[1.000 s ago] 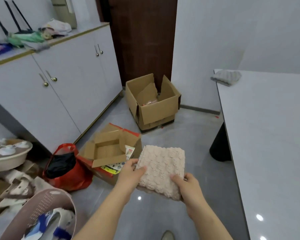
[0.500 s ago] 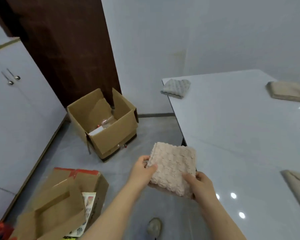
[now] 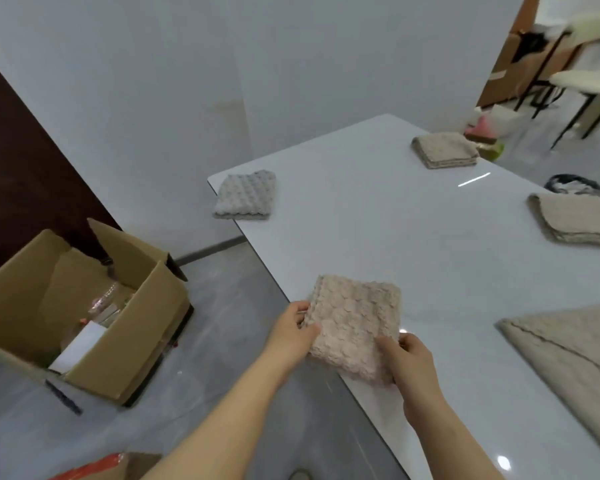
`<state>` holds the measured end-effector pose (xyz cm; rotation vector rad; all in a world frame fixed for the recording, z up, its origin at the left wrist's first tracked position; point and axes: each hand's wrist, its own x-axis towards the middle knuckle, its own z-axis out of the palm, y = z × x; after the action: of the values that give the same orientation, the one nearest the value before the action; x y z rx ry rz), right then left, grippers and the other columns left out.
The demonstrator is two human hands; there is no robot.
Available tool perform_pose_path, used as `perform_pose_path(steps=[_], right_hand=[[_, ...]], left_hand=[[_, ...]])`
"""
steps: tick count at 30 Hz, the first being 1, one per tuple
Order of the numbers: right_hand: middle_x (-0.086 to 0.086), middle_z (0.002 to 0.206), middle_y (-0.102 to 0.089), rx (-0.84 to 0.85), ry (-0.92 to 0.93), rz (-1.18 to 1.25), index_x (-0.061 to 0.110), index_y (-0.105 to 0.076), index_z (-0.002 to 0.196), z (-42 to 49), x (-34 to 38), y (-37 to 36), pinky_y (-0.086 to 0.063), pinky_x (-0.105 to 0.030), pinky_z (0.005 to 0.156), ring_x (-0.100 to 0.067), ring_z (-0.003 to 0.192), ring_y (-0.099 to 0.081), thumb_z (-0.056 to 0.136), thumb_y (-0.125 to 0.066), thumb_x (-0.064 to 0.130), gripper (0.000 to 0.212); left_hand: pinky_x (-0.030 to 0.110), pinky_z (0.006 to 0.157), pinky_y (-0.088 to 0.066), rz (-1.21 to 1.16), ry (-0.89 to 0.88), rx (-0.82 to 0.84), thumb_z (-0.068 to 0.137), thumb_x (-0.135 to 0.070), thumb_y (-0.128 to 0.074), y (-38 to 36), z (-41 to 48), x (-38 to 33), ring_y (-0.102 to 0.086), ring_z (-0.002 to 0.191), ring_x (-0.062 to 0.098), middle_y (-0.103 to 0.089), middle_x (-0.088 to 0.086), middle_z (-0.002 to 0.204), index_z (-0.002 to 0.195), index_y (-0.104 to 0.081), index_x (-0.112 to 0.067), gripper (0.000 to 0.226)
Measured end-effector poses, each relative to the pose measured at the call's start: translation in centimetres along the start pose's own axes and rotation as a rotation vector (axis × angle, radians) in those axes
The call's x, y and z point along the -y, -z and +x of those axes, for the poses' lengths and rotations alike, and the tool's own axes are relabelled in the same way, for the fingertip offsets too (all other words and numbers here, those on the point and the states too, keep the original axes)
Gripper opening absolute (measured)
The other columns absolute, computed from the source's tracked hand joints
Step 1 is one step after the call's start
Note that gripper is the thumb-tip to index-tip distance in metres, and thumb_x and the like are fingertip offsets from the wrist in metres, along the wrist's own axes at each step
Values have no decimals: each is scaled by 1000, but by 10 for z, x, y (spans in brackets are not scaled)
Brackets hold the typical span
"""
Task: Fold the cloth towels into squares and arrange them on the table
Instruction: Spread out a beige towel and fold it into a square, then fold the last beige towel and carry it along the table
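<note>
Folded pink towel (image 3: 354,323) flat, squarish, corner toward viewer; both hands pinch near corners over table (image 3: 413,244) edge.

The glossy white table (image 3: 413,244) carries a folded grey towel (image 3: 245,195) at its far left corner and a folded beige towel (image 3: 444,149) near the far edge. Another folded beige towel (image 3: 575,218) lies at the right, and a larger beige cloth (image 3: 575,351) lies nearer.
</note>
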<state>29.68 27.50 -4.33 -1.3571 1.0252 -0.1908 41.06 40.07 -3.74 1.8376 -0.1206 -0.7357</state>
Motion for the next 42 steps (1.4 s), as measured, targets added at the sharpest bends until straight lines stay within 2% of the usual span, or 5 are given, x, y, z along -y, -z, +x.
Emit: perform_pose_path(steps=[6, 10, 17, 32, 42], right_hand=[[-2, 88, -60, -92, -15, -16, 12, -56, 96, 19, -2, 15, -43, -28, 63, -16, 76, -55, 84, -57, 19, 13], [2, 101, -58, -165, 10, -60, 18, -49, 109, 18, -7, 24, -46, -32, 75, -16, 89, -57, 84, -58, 17, 27], [-2, 126, -49, -217, 168, -222, 15, -51, 121, -3, -16, 40, -43, -38, 95, -20, 114, -48, 82, -59, 15, 40], [10, 93, -58, 343, 237, -306, 18, -58, 98, -161, -95, 123, -39, -23, 81, -12, 95, -55, 85, -59, 16, 13], [7, 85, -58, 409, 251, -336, 15, -59, 93, -269, -174, 181, -38, -23, 70, -11, 84, -54, 85, -60, 15, 8]], left_hand=[[37, 93, -49, 234, 0, 32, 84, -9, -59, -21, 20, 3, -56, 98, 17, -58, 4, 117, 114, -50, -17, 32], [29, 94, -42, 486, -54, -105, 84, -21, -60, -26, 13, 9, -51, 113, 20, -49, 3, 125, 126, -48, -19, 43], [31, 91, -46, 322, -81, -249, 88, -21, -56, -38, -22, 9, -54, 92, 17, -51, 1, 109, 112, -56, -19, 25], [20, 66, -41, -47, 43, -543, 89, -9, -56, -114, -254, 93, -52, 78, 13, -57, -2, 85, 94, -59, -17, 9], [32, 81, -46, -62, 18, -564, 89, -15, -56, -154, -390, 155, -58, 88, 17, -58, -7, 85, 88, -58, -25, 11]])
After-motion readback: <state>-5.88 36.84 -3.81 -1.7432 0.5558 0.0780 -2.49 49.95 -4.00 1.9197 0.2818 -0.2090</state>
